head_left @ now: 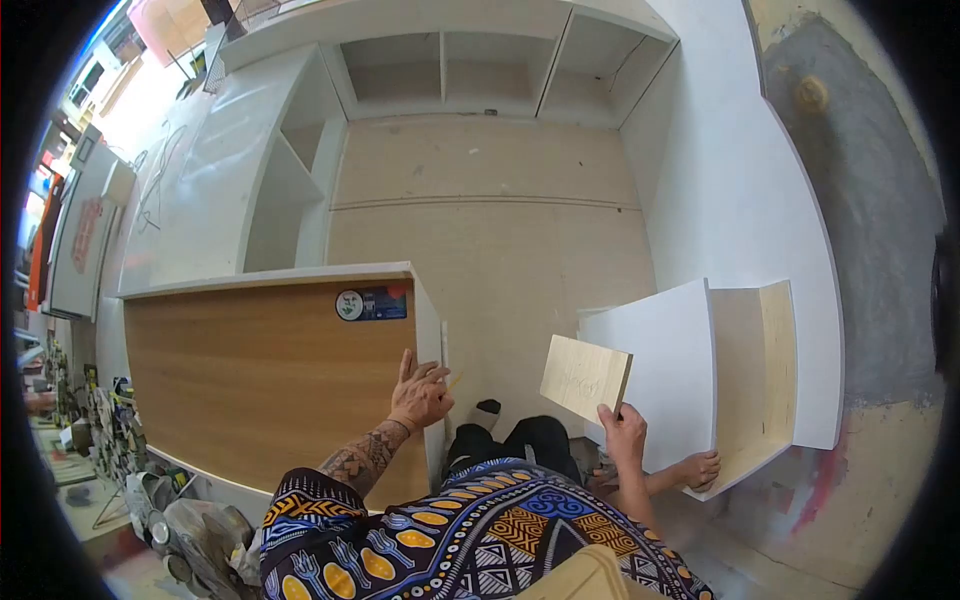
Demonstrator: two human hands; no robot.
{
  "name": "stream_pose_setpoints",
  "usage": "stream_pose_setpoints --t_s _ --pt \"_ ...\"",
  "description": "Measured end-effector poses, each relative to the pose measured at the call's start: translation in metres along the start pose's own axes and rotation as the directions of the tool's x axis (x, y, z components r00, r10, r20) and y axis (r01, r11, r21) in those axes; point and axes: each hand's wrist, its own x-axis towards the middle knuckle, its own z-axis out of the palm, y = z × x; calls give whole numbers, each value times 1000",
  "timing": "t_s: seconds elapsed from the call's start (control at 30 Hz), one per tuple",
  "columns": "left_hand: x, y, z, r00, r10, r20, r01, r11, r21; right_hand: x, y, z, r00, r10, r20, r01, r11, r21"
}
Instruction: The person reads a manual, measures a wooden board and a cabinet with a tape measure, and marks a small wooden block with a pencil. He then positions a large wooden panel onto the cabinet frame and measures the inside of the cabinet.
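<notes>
My left hand (pixel 420 395) is by the right edge of a wood-grain panel (pixel 250 370), its fingers partly curled. A thin yellow stick, apparently a pencil (pixel 456 381), pokes out from beside those fingers; the grip on it is mostly hidden. In my right hand (pixel 625 428) is a small rectangular wooden board (pixel 584 375), pinched at its lower right corner and tilted. Handwriting is visible on the board's face. Another hand (pixel 700 469), seemingly a second person's, rests on the lower edge of a white open box unit (pixel 655 350) to the right.
White cabinet frames with compartments (pixel 490 70) stand along the back and left (pixel 290 190). A long white panel (pixel 730 180) rises at right. Tools and clutter (pixel 110 420) fill the far left, near a grey bag (pixel 200 530). A sticker (pixel 372 304) marks the wood-grain panel.
</notes>
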Motion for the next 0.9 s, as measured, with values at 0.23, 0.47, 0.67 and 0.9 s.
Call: stream_pose_setpoints --t_s 0.23,0.47,0.67,0.9 --pt "3 -2 8 999 3 34 -4 1000 29 49 8 17 992 122 -15 -104 898 427" --pt "70 52 -2 951 -151 -268 52 938 -343 149 -15 16 944 292 157 -280 449 848" --pt "280 68 -17 888 -437 -142 296 780 -551 286 -51 -11 946 245 212 -278 279 919" --pt "462 65 -115 854 -277 440 485 121 -866 416 -98 -25 952 64 301 -306 285 908"
